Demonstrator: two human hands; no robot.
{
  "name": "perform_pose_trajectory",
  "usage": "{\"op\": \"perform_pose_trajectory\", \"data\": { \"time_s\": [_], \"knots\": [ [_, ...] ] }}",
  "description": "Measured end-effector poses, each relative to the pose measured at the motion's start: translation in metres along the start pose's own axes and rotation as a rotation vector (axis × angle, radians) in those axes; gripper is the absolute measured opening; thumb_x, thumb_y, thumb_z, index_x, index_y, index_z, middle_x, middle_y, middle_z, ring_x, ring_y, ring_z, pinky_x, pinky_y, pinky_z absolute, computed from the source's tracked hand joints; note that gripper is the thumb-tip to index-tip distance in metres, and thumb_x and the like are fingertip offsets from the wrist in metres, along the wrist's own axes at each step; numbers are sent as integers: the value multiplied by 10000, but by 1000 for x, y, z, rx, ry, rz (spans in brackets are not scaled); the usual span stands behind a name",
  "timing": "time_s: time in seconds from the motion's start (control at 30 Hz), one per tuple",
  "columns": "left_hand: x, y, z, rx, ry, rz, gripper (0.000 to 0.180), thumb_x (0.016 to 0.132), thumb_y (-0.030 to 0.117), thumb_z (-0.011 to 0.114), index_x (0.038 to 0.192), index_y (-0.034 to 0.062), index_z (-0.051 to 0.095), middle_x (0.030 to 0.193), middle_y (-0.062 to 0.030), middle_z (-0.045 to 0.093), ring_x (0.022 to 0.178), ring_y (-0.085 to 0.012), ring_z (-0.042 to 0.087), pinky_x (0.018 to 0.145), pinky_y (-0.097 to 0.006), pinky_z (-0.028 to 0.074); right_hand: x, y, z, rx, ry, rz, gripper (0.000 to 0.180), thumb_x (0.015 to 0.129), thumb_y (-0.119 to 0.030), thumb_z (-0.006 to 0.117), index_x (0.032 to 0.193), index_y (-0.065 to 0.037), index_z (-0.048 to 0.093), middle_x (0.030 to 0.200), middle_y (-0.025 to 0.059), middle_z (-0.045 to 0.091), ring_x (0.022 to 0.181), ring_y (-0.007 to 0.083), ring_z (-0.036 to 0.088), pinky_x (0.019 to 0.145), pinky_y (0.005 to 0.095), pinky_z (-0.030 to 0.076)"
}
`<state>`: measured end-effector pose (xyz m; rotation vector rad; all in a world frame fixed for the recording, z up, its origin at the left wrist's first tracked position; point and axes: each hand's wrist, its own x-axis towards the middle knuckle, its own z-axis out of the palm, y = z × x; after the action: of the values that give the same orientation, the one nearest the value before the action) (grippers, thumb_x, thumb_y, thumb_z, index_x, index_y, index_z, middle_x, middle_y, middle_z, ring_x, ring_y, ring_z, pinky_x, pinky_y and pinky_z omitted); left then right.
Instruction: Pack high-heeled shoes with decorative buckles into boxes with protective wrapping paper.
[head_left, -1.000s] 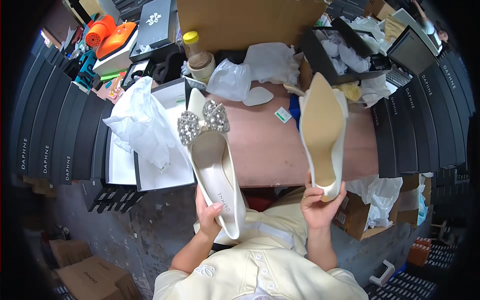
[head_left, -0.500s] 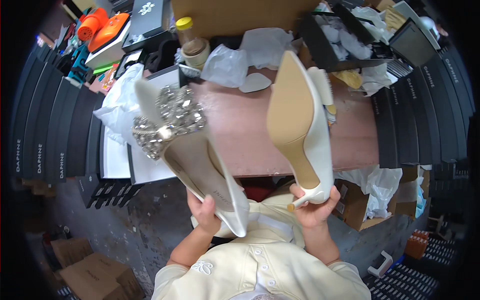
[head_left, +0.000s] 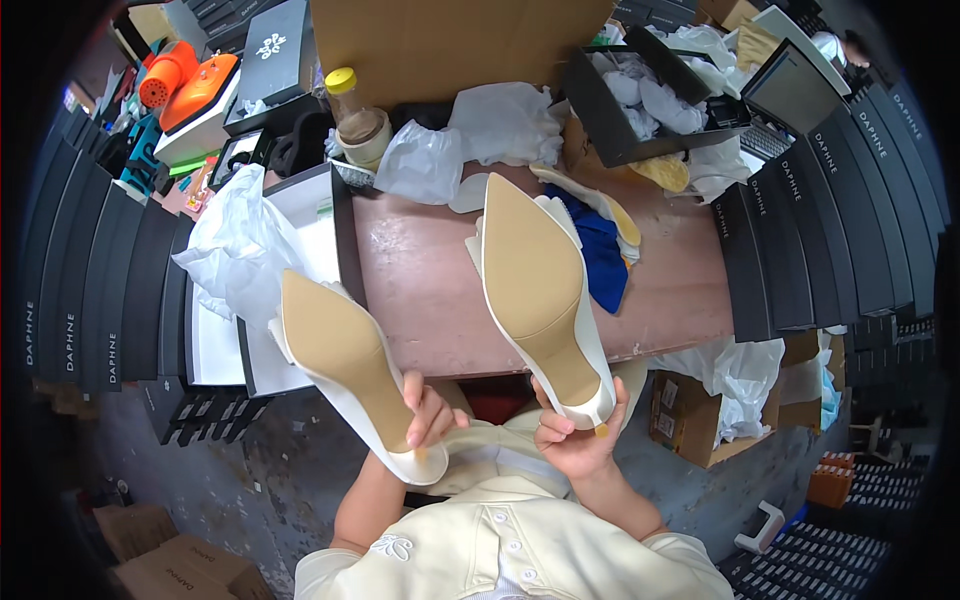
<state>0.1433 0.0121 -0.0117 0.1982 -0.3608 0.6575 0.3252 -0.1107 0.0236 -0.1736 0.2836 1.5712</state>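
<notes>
While both tan soles face up, the left hand (head_left: pixel 428 412) clamps its fingers on one cream pointed-toe high-heeled shoe (head_left: pixel 345 372) and the right hand (head_left: pixel 572 438) on the other cream pump (head_left: pixel 540 290) (toes pointing away), above the reddish-brown bench (head_left: pixel 420 290).

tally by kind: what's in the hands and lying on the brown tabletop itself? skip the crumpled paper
White pointed high-heel shoes, tan soles facing up: 2, one in the left hand at, one in the right hand at
Open white-lined shoe box: 1
Blue cloth: 1
Yellow-capped bottle: 1
Total: 5
</notes>
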Motion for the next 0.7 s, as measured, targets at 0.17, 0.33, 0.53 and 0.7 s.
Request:
{"op": "perform_pose_trajectory", "data": {
  "time_s": [0.17,0.33,0.53,0.7],
  "knots": [
    [2,0,-11,-86,-114,-206,387,906,352,480,852,-15,593,632,-129,592,515,-226,585,825,-374,475,-1,4,-9,-41,44,21,740,747,-631,518,1247,-88,476,1197,130,525,592,129,507,550,244,383],
    [9,-13,-17,-147,-267,-379,541,864,482,487,835,-46,605,638,-154,623,522,-234,598,686,-339,474,-5,1,-36,-45,-73,79,631,783,-617,426,1133,-110,560,985,80,605,597,194,529,524,285,356],
    [11,-10,-2,-37,-201,-461,515,852,486,530,702,1,615,593,-98,630,458,-175,582,542,-300,477,-1,-5,-48,-50,-270,101,610,788,-554,436,1185,-105,556,1047,76,635,583,217,574,475,268,391],
    [2,-8,3,-16,-88,-488,585,826,556,520,667,1,614,578,-90,627,438,-166,560,508,-293,469,-3,-10,-43,-52,-209,52,640,744,-503,527,1217,-72,533,1044,120,633,717,280,624,535,333,510]
  ]
}}
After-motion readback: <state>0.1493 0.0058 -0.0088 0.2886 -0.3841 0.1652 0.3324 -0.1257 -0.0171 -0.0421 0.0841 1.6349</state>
